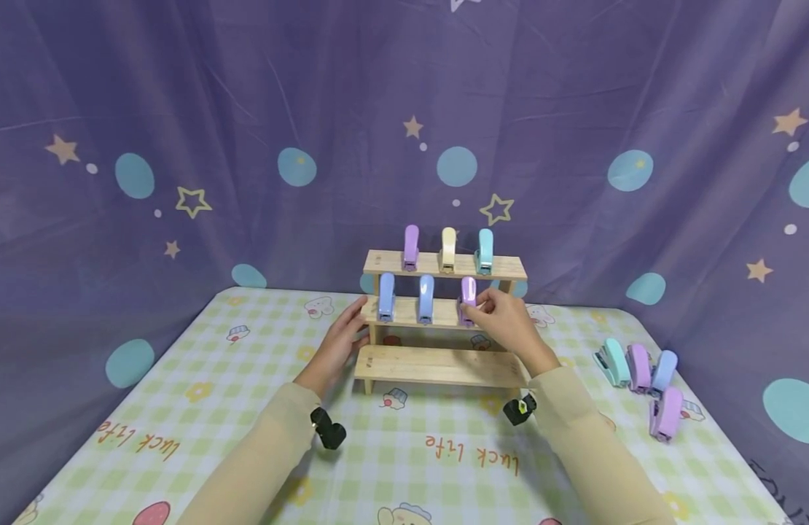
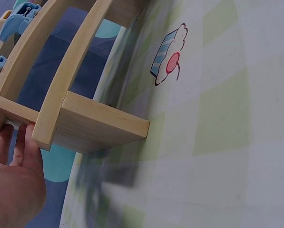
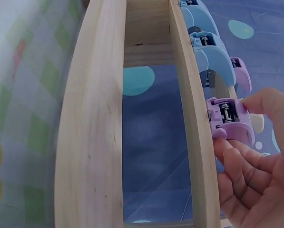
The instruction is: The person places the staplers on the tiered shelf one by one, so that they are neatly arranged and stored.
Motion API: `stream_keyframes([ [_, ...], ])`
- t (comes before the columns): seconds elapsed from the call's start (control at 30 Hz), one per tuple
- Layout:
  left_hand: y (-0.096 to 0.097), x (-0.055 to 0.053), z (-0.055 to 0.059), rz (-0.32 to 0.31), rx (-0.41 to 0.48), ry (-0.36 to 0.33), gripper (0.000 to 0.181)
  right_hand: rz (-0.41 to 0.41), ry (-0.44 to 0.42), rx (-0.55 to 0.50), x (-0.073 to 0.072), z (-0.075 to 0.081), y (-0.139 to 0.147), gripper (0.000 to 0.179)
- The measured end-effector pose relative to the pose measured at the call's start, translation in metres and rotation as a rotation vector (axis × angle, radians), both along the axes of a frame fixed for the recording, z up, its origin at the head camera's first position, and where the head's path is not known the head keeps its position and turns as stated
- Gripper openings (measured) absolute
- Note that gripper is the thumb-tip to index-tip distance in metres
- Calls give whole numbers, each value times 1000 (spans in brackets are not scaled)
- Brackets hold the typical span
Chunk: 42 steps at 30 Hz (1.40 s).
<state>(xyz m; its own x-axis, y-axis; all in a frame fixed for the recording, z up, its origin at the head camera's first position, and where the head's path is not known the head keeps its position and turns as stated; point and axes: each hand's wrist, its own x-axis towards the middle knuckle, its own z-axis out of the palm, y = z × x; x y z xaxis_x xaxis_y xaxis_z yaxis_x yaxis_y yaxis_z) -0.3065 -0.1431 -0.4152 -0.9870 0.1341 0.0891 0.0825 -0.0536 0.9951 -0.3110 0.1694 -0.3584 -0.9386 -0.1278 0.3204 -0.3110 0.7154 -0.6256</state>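
Note:
A purple stapler (image 1: 468, 300) stands at the right of the middle shelf of a three-step wooden rack (image 1: 437, 364). My right hand (image 1: 507, 321) pinches it between thumb and fingers; the right wrist view shows the purple stapler (image 3: 230, 119) upright on the board. Two blue staplers (image 1: 386, 297) stand to its left on that shelf. Along the top shelf are a purple stapler (image 1: 411, 248), a cream stapler (image 1: 447, 249) and a teal stapler (image 1: 485, 251). My left hand (image 1: 339, 339) touches the rack's left end, its fingers extended; the left wrist view shows the left hand (image 2: 18, 185) there too.
On the right of the checkered tablecloth (image 1: 247, 408) lies a group of staplers: a teal stapler (image 1: 614, 362), a purple stapler (image 1: 638, 367), a blue stapler (image 1: 664, 372) and another purple stapler (image 1: 667, 414). A purple curtain (image 1: 378, 95) hangs behind the rack.

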Motion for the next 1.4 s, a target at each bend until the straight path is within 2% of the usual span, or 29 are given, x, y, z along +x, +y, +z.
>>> stream_keyframes([
  [0.2, -1, -1, 0, 1, 3, -1, 51, 6, -34, 5, 0, 2, -1, 38],
  [0.43, 0, -2, 0, -1, 14, 8, 51, 43, -62, -4, 6, 6, 10, 55],
  [0.6, 0, -4, -1, -8, 20, 15, 51, 60, -47, 14, 16, 6, 29, 47],
  [0.8, 1, -5, -1, -21, 34, 21, 52, 47, -29, 63, 27, 1, 59, 33],
  [1.03, 0, -2, -2, -18, 12, 13, 52, 48, -21, 132, 44, -4, 101, 30],
  [1.23, -1, -2, -3, -29, 2, 15, 52, 10, -62, 209, 61, -9, 145, 31],
  [1.4, -2, -1, -4, -22, 5, 5, 52, 1, -139, 232, 76, -18, 184, 36],
])
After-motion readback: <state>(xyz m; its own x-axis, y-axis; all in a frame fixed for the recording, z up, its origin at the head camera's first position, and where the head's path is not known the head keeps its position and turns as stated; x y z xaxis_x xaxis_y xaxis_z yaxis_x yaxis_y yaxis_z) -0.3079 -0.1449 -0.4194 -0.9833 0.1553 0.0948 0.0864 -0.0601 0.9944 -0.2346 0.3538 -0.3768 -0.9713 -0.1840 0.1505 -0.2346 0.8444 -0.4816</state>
